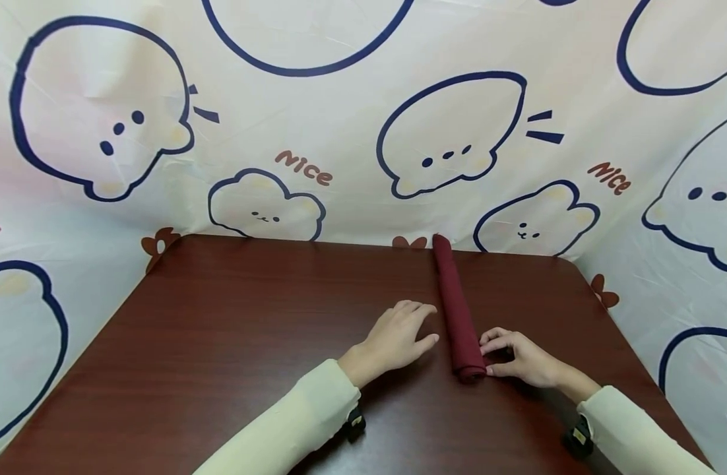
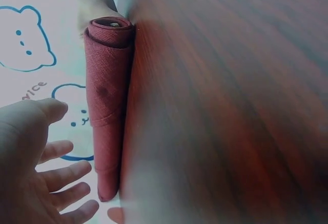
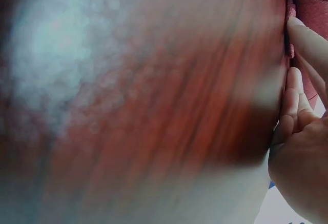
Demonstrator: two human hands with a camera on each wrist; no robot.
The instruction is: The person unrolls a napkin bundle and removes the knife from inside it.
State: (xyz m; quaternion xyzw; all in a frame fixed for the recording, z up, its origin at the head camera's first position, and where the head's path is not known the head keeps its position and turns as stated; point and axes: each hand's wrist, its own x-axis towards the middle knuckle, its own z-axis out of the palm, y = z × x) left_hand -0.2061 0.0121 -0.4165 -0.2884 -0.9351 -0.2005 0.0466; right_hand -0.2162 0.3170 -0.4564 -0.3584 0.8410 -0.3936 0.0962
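Note:
A dark red rolled cloth [image 1: 455,307] lies lengthwise on the brown table, its spiral end facing me. My right hand [image 1: 526,359] is at the near right side of the roll, fingers bent. In the right wrist view the thumb [image 3: 306,39] and fingertips pinch the cloth's edge low against the table. To the left of the roll, my left hand [image 1: 396,336] hovers apart from it, holding nothing. Its fingers are spread and relaxed, as the left wrist view also shows beside the rolled cloth [image 2: 108,90].
The brown table [image 1: 251,316] has rounded far corners. A pale sheet [image 1: 351,132] printed with cartoon outlines hangs behind it and along both sides. The roll's far end reaches the table's back edge. Dark devices are strapped on both wrists.

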